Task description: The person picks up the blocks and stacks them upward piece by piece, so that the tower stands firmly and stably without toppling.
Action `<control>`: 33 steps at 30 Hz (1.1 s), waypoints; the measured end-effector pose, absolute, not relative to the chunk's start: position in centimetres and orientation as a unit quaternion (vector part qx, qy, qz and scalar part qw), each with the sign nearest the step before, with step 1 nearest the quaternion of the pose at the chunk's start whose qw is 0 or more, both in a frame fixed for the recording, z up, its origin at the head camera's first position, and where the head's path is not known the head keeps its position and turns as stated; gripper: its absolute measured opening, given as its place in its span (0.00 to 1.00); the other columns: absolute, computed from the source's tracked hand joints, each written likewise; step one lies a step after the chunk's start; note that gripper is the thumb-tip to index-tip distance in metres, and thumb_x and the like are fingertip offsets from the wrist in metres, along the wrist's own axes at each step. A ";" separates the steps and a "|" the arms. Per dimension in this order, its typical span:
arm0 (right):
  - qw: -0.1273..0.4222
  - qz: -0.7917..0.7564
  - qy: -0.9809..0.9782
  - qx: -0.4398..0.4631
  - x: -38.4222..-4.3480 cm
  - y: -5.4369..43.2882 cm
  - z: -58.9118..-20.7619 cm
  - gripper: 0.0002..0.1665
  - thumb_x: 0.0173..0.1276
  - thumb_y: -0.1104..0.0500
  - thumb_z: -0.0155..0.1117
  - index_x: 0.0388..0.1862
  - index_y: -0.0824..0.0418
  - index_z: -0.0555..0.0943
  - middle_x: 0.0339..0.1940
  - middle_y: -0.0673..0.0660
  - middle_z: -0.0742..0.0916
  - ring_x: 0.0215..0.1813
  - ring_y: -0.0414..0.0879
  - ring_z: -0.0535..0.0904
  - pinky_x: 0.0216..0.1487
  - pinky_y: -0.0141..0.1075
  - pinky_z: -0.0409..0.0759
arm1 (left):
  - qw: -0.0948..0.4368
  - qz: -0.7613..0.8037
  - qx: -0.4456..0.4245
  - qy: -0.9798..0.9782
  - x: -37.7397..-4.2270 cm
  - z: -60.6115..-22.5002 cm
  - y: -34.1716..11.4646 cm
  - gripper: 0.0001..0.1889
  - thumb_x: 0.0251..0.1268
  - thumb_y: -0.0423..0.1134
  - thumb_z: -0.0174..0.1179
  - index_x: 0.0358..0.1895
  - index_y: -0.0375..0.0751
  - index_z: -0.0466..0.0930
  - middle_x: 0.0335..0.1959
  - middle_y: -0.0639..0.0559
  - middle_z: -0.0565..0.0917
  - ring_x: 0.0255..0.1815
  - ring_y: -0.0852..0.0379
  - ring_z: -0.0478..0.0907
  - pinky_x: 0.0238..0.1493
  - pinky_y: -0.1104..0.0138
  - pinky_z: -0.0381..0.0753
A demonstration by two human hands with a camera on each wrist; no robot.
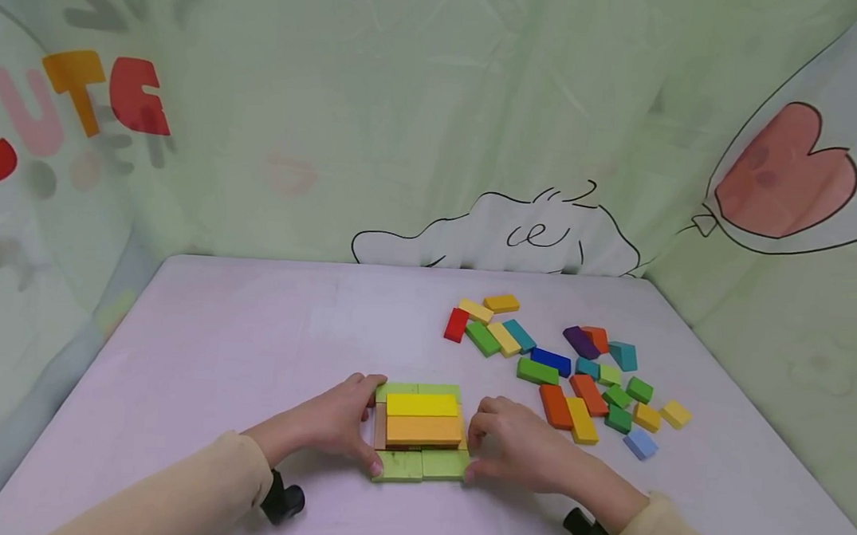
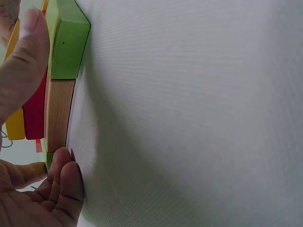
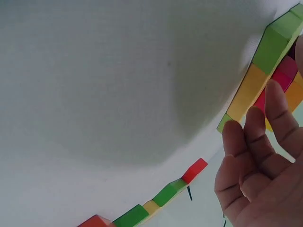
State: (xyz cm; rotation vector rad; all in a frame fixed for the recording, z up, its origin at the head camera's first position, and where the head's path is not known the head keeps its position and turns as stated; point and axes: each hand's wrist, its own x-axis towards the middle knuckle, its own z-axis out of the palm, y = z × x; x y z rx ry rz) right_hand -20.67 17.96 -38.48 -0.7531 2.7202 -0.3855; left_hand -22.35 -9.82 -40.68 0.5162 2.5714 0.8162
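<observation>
A low stack of wooden blocks (image 1: 421, 431) lies at the near middle of the table. Light-green blocks (image 1: 445, 464) form its front and back edges, a bare-wood block (image 2: 59, 113) its left side. Dark red blocks (image 2: 35, 113) sit under the yellow and orange blocks (image 1: 422, 429) on top. My left hand (image 1: 340, 423) spans the left end, thumb at the front corner and index finger at the back one, holding the stack between them. Beside the right end is my right hand (image 1: 517, 447), fingers loosely bent, thumb by the front corner; whether it touches is unclear.
Loose coloured blocks are scattered to the right and behind, among them a red block (image 1: 457, 325), a dark blue block (image 1: 550, 361), an orange-red block (image 1: 555, 406) and a light-blue block (image 1: 640, 444). Printed curtains (image 1: 277, 117) hang around the white table (image 1: 254, 316).
</observation>
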 end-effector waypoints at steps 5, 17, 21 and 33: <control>0.173 -0.138 0.935 -0.278 -20.7 18.3 -38.8 0.16 0.52 0.41 0.82 0.26 0.43 0.82 0.31 0.41 0.78 0.37 0.36 0.72 0.42 0.29 0.80 | 0.195 0.291 0.187 0.918 -22.3 -40.7 -9.8 0.62 0.37 0.51 0.86 0.77 0.35 0.58 0.54 0.45 0.74 0.49 0.55 0.74 0.64 0.53 0.80; 0.175 -0.154 0.931 -0.282 -20.7 17.8 -39.1 0.13 0.56 0.47 0.81 0.24 0.47 0.84 0.27 0.41 0.77 0.35 0.35 0.71 0.40 0.27 0.79 | 0.193 0.290 0.186 0.919 -22.1 -40.5 -9.8 0.61 0.38 0.51 0.85 0.76 0.35 0.59 0.53 0.45 0.74 0.47 0.55 0.73 0.59 0.56 0.81; 0.176 -0.155 0.931 -0.279 -20.6 17.8 -39.2 0.12 0.56 0.48 0.82 0.24 0.48 0.85 0.27 0.40 0.77 0.35 0.35 0.72 0.40 0.27 0.79 | 0.190 0.288 0.185 0.920 -22.1 -40.6 -9.7 0.61 0.38 0.53 0.85 0.76 0.35 0.59 0.56 0.43 0.74 0.48 0.55 0.74 0.60 0.55 0.82; 0.185 -0.159 0.928 -0.280 -20.8 18.0 -39.1 0.12 0.57 0.48 0.81 0.25 0.47 0.84 0.28 0.41 0.78 0.35 0.35 0.73 0.41 0.27 0.80 | 0.183 0.279 0.181 0.925 -22.1 -40.5 -9.3 0.61 0.36 0.53 0.86 0.75 0.34 0.60 0.62 0.38 0.73 0.51 0.51 0.75 0.66 0.50 0.79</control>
